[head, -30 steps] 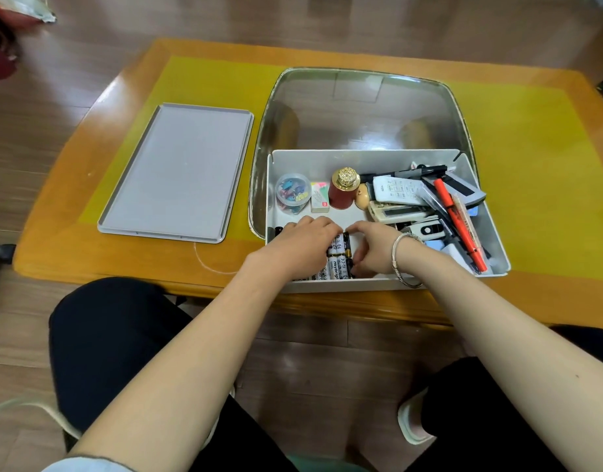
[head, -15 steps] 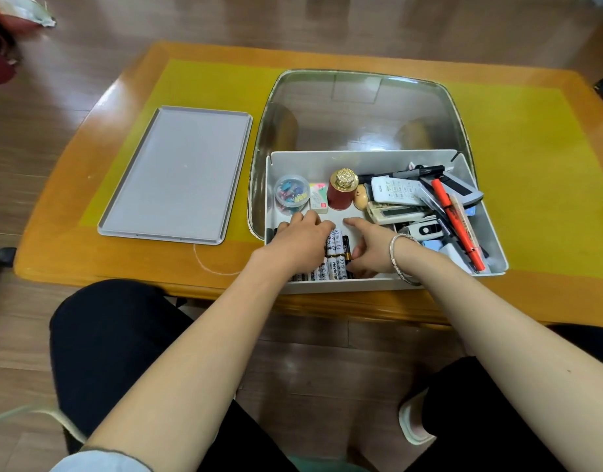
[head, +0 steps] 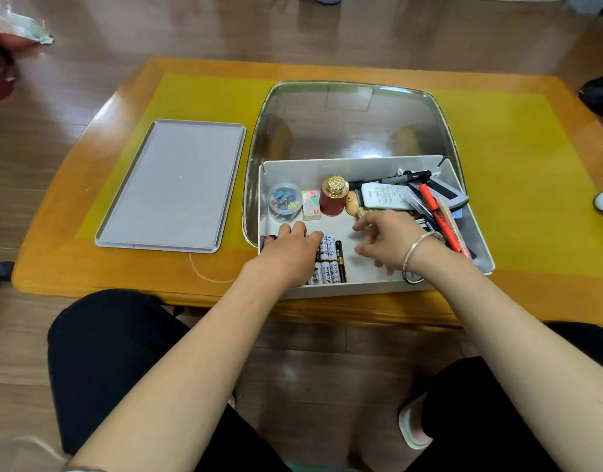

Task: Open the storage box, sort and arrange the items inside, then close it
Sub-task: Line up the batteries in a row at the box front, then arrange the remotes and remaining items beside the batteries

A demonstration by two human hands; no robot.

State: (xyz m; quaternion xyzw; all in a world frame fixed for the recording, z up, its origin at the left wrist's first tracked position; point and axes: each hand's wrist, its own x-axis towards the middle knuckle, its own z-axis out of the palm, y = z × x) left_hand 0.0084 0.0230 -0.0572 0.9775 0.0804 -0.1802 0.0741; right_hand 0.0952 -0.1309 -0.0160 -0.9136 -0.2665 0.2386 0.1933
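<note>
Pressing down on the row of batteries [head: 327, 258] at the near left of the open storage box [head: 477, 240], the left hand [head: 290, 253] lies knuckles-up over them with its fingers bent; whether it actually grips any cell cannot be told, since the palm hides most of the row. The right hand [head: 385, 240] hovers just beside them over bare box floor, fingers loosely spread and holding nothing, a bangle [head: 416, 248] on its wrist. Behind the hands stand a clear tub of clips [head: 284, 202], a small white pack [head: 310, 206] and a red jar with a gold lid [head: 334, 195]; to the right lies an untidy heap with a remote control [head: 387, 196] and an orange marker [head: 438, 216]. The grey lid [head: 172, 183] rests on the table [head: 531, 301], well apart to the left. The likeliest mishap, as I judge it, is the round cells rolling out of line when the left hand lifts, or the right wrist brushing the heap and toppling pens onto the sorted side.
</note>
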